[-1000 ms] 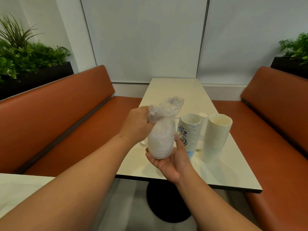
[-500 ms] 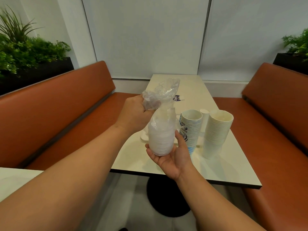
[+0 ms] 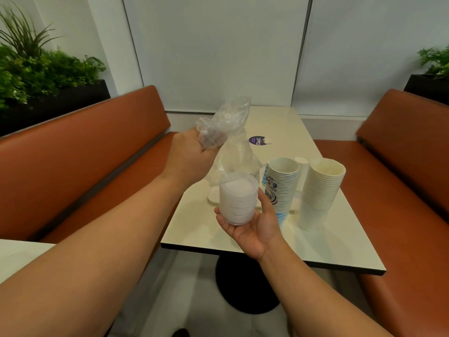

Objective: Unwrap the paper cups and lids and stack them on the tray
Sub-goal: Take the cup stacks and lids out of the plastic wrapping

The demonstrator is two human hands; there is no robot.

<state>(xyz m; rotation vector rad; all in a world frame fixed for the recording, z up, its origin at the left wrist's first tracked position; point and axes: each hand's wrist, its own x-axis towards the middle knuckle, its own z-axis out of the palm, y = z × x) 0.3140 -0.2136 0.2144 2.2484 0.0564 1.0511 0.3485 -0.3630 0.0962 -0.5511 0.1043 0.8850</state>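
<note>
Plastic wrap (image 3: 224,127) blurs the tray (image 3: 213,198) behind.

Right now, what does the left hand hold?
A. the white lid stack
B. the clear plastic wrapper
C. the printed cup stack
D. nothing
B: the left hand grips the bunched clear plastic wrapper, while the right hand holds the white lid stack.

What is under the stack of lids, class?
The right hand cups the stack of lids from below. The tray behind is mostly covered.
</note>
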